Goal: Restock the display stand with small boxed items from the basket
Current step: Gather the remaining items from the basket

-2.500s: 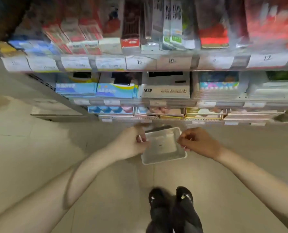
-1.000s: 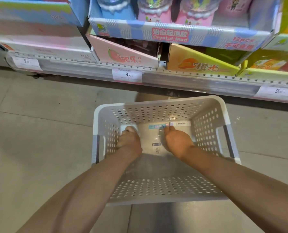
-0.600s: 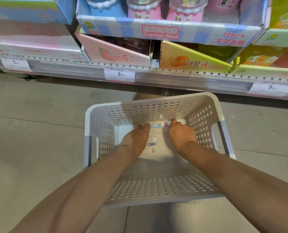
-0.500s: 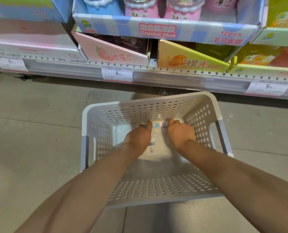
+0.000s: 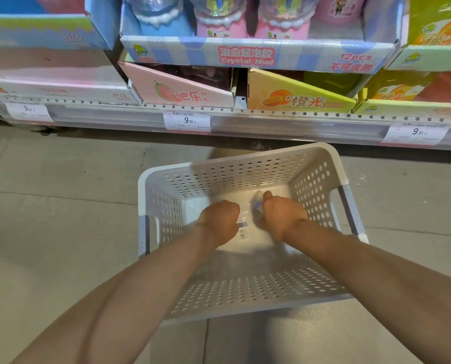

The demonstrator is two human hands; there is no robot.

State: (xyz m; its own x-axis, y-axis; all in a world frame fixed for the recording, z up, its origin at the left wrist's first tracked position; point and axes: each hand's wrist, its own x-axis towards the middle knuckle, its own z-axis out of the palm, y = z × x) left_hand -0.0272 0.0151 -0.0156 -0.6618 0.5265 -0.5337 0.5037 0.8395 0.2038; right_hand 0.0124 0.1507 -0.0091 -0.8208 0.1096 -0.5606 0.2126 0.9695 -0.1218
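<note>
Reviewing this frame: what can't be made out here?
Head view:
- Pack in the basket: both hands cover its sides; print blurred.
- Left hand and right hand: fingers curl out of sight, grip unclear.
- Price tags: small print unreadable.
- Upper shelf goods: cut off by top edge.

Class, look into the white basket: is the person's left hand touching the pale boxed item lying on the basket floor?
Touching. The head view shows the left hand closed over the boxed item's left edge, with no gap visible.

Both forearms are bare to the frame edge, hands ungloved, without rings.
</note>
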